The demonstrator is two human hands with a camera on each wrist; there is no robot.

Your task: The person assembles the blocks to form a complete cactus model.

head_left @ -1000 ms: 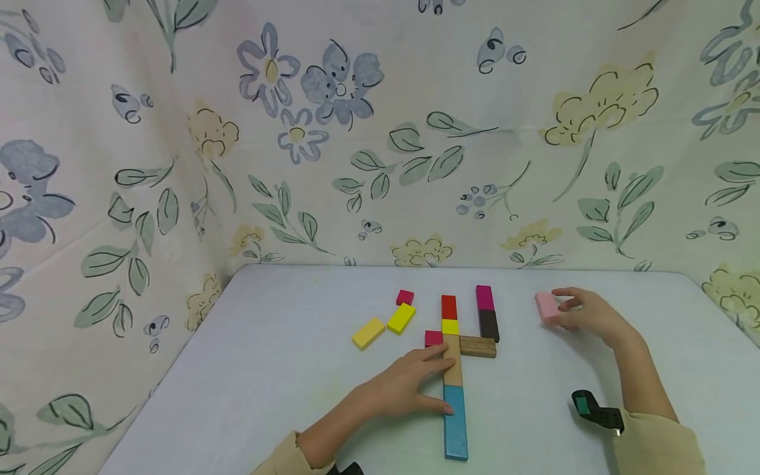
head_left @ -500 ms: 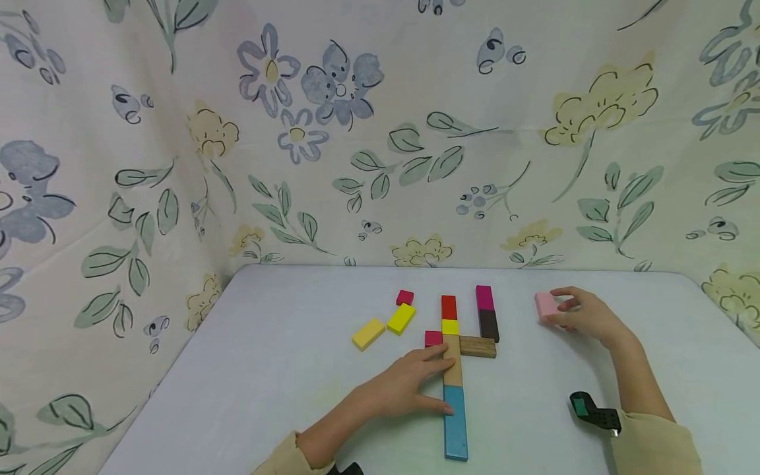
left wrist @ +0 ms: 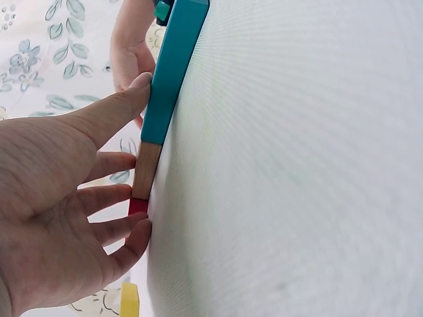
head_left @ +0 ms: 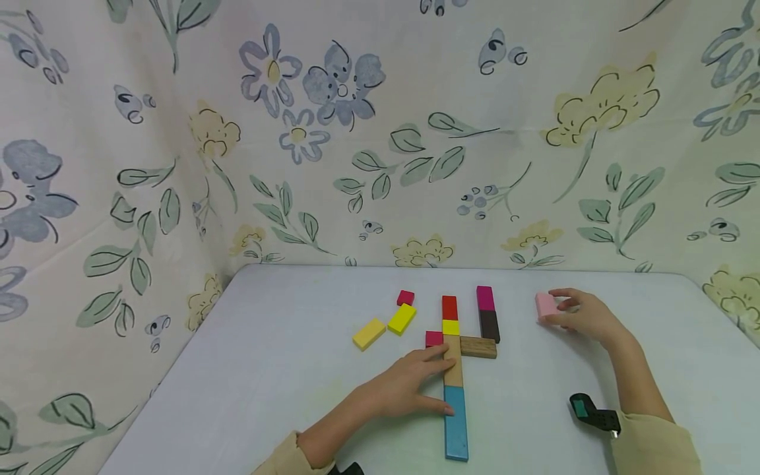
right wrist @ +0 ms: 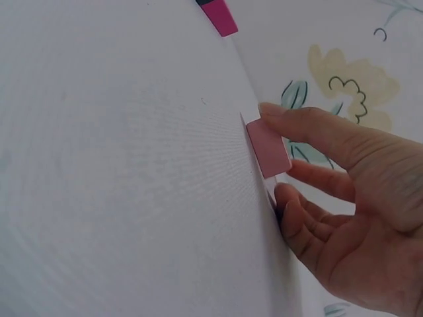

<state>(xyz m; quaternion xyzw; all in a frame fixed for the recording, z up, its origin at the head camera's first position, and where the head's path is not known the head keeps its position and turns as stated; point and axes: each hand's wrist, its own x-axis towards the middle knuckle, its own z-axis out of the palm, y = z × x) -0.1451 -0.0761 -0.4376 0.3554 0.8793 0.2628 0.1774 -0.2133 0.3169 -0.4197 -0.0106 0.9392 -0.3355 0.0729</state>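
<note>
On the right of the white table, a pink block (head_left: 545, 305) is pinched between thumb and finger of my right hand (head_left: 584, 320). My left hand (head_left: 400, 386) rests with spread fingers along a line of blocks: fingertips touch the tan wooden block (head_left: 453, 373), the thumb the long blue block (head_left: 456, 429). Above them in the line come a small yellow block (head_left: 450, 327) and a red block (head_left: 449, 307). A brown wooden block (head_left: 478, 347) juts right from the line, and a crimson block (head_left: 434, 338) sits against its left side.
Left of the line lie a pale yellow block (head_left: 369, 334), a bright yellow block (head_left: 402, 319) and a small crimson cube (head_left: 406, 297). A magenta block (head_left: 485, 298) and a black block (head_left: 489, 326) stand end to end on its right. Floral cloth (head_left: 415, 198) hangs behind the table.
My right hand has shifted very slightly left, staying at the pink block. The left hand and the line of blocks have not moved.
</note>
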